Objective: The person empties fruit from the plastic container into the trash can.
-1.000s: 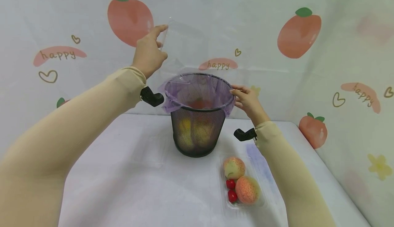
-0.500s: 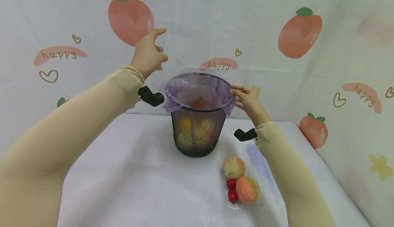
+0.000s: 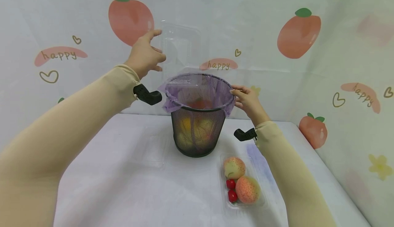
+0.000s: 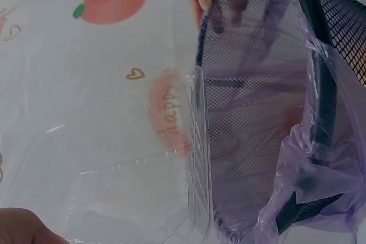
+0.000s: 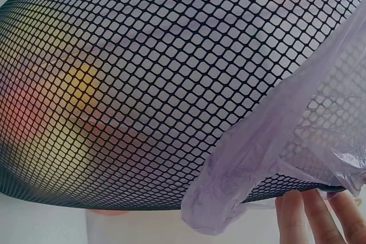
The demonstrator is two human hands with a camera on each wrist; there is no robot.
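My left hand (image 3: 145,55) holds a clear plastic container (image 3: 181,47) by its left side, upright over the bin's back left rim. In the left wrist view the container's ribbed side wall (image 4: 199,158) overlaps the bin's mouth, and the thumb (image 4: 26,230) shows at the bottom corner. The black mesh bin (image 3: 197,141) stands on the table, lined with a purple plastic bag (image 3: 170,105) folded over the rim. Yellow and red things show through its mesh. At the right rim my right hand (image 3: 248,102) grips bin and bag, fingers (image 5: 294,215) outside.
A clear tray (image 3: 261,201) with two peaches (image 3: 247,190) and two cherries (image 3: 232,196) lies at the front right. A second clear container (image 3: 150,156) lies on the white table (image 3: 138,192) left of the bin. A printed cloth backdrop (image 3: 246,21) hangs close behind.
My left hand has moved slightly left and down. The clear container has turned from edge-on to face me more broadly. The right hand and the bin have stayed in place.
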